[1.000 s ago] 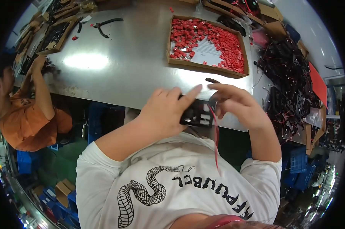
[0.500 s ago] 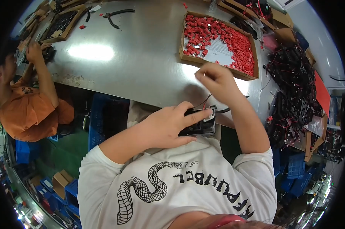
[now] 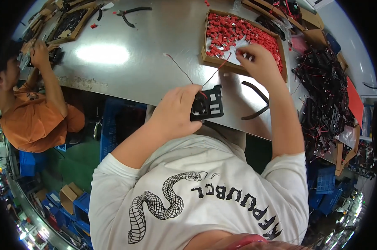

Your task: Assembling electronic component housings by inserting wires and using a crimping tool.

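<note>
My left hand (image 3: 176,109) is closed around a black plastic housing (image 3: 214,109) with a round black part and pale rectangular openings. It holds the housing above the near edge of the metal table. Two thin wires (image 3: 210,79) rise from the housing and spread apart, one toward the left, the other toward my right hand. My right hand (image 3: 261,62) hovers over the near side of a cardboard box (image 3: 222,62) of small red parts (image 3: 226,31). Its fingers are curled together at the tips. Whatever they pinch, if anything, is too small to make out.
Black-handled pliers (image 3: 261,109) lie beside my right forearm, and another pair (image 3: 132,12) lies at the far side. A heap of black housings with red wires (image 3: 324,96) fills the right. At left, a co-worker in orange (image 3: 34,118) sits near a box of black parts (image 3: 71,23).
The housing has turned in my left hand and shifted up and left, showing its face with openings. My right hand has moved away from it, to the box of red parts. The pliers have come into view.
</note>
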The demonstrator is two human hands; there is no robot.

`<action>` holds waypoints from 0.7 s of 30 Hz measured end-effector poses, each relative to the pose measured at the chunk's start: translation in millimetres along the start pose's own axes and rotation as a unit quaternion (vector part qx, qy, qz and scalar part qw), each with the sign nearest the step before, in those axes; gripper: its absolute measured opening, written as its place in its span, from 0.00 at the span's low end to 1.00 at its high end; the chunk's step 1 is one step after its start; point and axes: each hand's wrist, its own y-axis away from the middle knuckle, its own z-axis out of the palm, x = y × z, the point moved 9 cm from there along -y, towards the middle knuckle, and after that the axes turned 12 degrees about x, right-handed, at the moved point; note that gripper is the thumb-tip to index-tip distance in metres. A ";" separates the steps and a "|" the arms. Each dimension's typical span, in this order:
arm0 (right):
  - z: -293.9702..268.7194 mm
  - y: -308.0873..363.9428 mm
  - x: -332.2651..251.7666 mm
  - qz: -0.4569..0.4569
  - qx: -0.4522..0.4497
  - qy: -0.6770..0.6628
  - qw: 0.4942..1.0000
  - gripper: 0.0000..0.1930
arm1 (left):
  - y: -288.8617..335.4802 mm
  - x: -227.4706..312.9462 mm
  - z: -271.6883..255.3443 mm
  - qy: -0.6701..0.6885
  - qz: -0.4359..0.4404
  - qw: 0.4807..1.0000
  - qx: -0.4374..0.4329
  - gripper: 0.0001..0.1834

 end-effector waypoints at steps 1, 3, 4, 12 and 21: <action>2.5 26.0 -5.2 0.063 -0.029 -0.047 0.997 0.10 | -2.7 -1.6 -0.9 -0.003 -0.001 1.000 0.006 0.42; 25.7 83.3 -2.1 0.053 -0.089 -0.044 0.994 0.11 | -6.5 -1.9 4.8 0.000 0.001 1.000 0.002 0.42; 28.7 99.1 -23.2 0.022 -0.113 -0.082 0.990 0.12 | -9.0 -1.4 7.2 0.001 0.021 1.000 0.004 0.41; 46.8 150.1 20.2 0.192 0.014 -0.255 0.947 0.20 | -18.6 9.8 25.8 -0.042 0.056 0.996 -0.059 0.44; 50.3 154.1 20.3 0.166 0.052 -0.258 0.950 0.18 | -21.5 13.8 29.8 0.005 0.066 0.997 -0.046 0.40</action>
